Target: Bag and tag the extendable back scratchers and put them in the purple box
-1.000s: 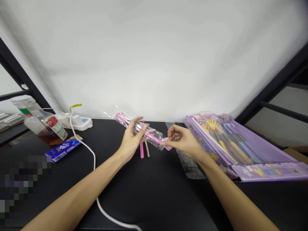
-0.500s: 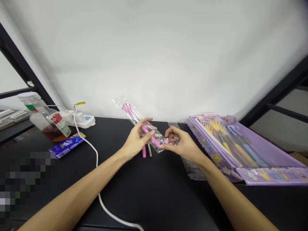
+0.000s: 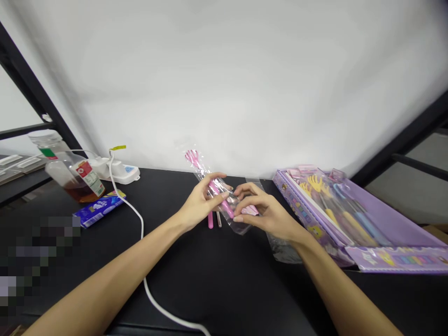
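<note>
A pink back scratcher (image 3: 192,157) lies slantwise in a clear plastic sleeve (image 3: 241,227), its claw end up and to the left. My left hand (image 3: 203,198) is closed round the middle of the sleeved scratcher. At the lower end, my right hand (image 3: 264,210) pinches the sleeve and handle tip between thumb and fingers. A small pink printed card (image 3: 251,210) shows beside those fingers. Under my left hand, a second pink handle (image 3: 210,220) and a thin metal rod (image 3: 219,219) rest on the black table; their upper parts are hidden.
To the right stands a purple display box (image 3: 395,205) with yellow and blue scratchers inside. Another clear bag (image 3: 285,249) lies under my right wrist. At left are a jar of brown liquid (image 3: 75,175), a blue packet (image 3: 100,209), a power strip (image 3: 128,175) and a white cable (image 3: 154,298).
The sleeved scratcher has shifted slightly right and tilted steeper. My right fingers have moved in over its lower end, and more of the sleeve's bottom edge shows.
</note>
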{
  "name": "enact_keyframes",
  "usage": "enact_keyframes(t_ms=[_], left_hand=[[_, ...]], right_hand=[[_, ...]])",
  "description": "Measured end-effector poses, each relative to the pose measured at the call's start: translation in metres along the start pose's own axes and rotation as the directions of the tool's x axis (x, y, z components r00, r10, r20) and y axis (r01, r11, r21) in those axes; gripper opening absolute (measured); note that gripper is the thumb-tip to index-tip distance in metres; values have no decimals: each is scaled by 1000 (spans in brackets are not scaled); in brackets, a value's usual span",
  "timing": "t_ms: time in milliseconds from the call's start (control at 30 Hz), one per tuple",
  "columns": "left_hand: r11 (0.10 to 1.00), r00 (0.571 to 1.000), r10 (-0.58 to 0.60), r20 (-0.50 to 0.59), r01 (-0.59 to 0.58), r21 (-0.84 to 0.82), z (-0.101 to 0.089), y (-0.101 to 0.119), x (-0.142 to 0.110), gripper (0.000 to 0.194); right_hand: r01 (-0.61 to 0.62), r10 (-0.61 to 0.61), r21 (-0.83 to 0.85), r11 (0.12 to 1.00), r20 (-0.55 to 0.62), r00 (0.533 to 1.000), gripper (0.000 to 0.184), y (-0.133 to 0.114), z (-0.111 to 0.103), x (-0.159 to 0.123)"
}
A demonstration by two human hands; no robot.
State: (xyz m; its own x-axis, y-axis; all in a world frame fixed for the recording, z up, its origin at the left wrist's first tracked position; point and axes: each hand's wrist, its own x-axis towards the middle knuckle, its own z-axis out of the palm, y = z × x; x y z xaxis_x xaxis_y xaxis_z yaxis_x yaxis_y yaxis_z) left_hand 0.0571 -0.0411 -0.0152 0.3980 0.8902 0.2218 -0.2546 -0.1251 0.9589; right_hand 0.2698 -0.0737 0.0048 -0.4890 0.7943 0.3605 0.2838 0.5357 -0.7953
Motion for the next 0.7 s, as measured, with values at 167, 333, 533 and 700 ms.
enact_keyframes(t_ms=[167, 333, 533, 700], left_hand=[[999, 1000, 1, -10, -1, -47, 1, 3, 0, 51], [988, 997, -61, -43, 54, -141, -1, 6, 1, 54], [999, 999, -34, 39, 36, -40, 4, 2, -1, 47], [983, 992, 84, 98, -99, 157, 5, 1, -2, 27]], right_hand=[[-92, 89, 61, 994, 54, 995, 21, 1, -15, -6], [4, -4, -18, 1000, 27, 1000, 9, 2, -18, -6], [7, -14, -58, 998, -119, 993, 11, 4, 0, 0], [-227, 256, 201, 953, -132, 958, 26, 11, 3, 3]])
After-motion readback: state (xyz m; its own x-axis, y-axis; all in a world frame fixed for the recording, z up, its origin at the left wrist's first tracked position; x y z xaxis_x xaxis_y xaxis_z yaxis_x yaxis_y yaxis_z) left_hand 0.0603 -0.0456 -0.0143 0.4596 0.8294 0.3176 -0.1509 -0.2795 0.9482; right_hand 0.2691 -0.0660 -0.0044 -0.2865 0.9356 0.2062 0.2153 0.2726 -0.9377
